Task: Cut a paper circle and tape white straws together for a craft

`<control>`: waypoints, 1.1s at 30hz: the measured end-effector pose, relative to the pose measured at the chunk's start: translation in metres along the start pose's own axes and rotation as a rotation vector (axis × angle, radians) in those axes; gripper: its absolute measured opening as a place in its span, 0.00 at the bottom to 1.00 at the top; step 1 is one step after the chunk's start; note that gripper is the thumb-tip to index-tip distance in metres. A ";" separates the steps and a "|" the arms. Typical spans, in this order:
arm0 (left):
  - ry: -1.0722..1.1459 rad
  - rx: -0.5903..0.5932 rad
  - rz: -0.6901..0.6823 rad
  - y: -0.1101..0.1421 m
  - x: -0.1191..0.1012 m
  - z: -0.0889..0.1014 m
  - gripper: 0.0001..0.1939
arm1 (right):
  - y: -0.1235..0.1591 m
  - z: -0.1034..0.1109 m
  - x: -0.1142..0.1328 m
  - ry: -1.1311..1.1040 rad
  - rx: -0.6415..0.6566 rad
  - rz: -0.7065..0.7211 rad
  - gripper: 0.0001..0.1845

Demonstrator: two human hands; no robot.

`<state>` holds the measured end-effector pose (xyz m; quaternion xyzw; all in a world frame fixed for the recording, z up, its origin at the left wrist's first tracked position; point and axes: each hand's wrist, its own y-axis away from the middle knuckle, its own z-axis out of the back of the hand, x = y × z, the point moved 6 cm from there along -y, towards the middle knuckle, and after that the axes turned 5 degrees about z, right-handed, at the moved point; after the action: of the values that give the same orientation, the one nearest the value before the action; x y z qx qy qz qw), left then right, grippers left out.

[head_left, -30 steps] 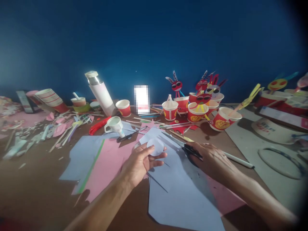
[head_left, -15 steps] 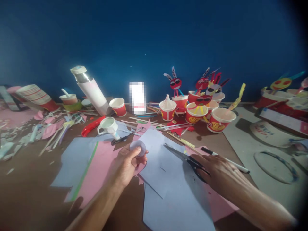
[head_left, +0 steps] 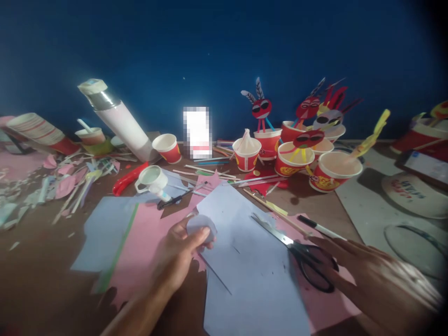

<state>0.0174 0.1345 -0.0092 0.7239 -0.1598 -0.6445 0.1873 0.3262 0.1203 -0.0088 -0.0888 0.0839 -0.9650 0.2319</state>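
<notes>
Between the thumb and fingers of my left hand (head_left: 187,245) is a round pale lilac paper disc (head_left: 200,226), held above the paper sheets. The black-handled scissors (head_left: 290,243) lie across the large pale lilac sheet (head_left: 241,280) and a pink sheet (head_left: 325,303), blades slightly apart, tips pointing up and left. My right hand (head_left: 374,270) is beside the handle loops, fingers stretched out and not wrapped round them. Its fingertips overlap the handles in view; I cannot tell whether they touch. A black-and-white marker (head_left: 320,226) lies just beyond that hand.
Paper cups (head_left: 294,161), several with paper-and-straw figures, stand at the back right. A white mug (head_left: 152,181), a paper cup (head_left: 167,148) and a leaning flask (head_left: 122,128) stand back left. Paper scraps (head_left: 66,184) litter the left; a white board (head_left: 364,205) lies right.
My right hand has let go of the scissors and moved right, its fingers now straightened. The scissors lie on the sheets. My left hand still holds the disc. The view has shifted slightly.
</notes>
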 end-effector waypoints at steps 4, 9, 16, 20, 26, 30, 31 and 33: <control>-0.201 0.173 0.030 0.027 0.002 -0.016 0.11 | -0.032 0.007 0.047 0.008 0.041 0.231 0.11; -0.410 0.185 0.111 0.037 0.023 -0.020 0.10 | -0.074 -0.012 0.112 -0.137 0.185 0.404 0.05; -0.406 0.153 0.110 0.027 0.041 -0.010 0.15 | -0.083 -0.041 0.123 -0.109 0.207 0.409 0.03; -0.308 0.126 0.054 0.023 0.042 -0.008 0.13 | -0.075 -0.041 0.123 -0.102 0.229 0.434 0.07; -0.246 0.058 0.046 0.021 0.041 -0.005 0.10 | -0.056 -0.024 0.123 -0.383 0.397 0.461 0.06; -0.276 0.046 0.023 0.019 0.041 -0.005 0.08 | -0.064 -0.022 0.127 -0.338 0.270 0.380 0.04; -0.280 0.043 0.009 0.019 0.041 -0.005 0.08 | -0.068 -0.024 0.131 -0.300 0.237 0.382 0.05; -0.290 0.042 0.000 0.019 0.042 -0.005 0.07 | -0.075 -0.032 0.139 -0.228 0.199 0.388 0.05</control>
<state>0.0273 0.0980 -0.0364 0.6269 -0.1986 -0.7389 0.1470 0.1656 0.1257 -0.0067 -0.1563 -0.0230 -0.8896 0.4286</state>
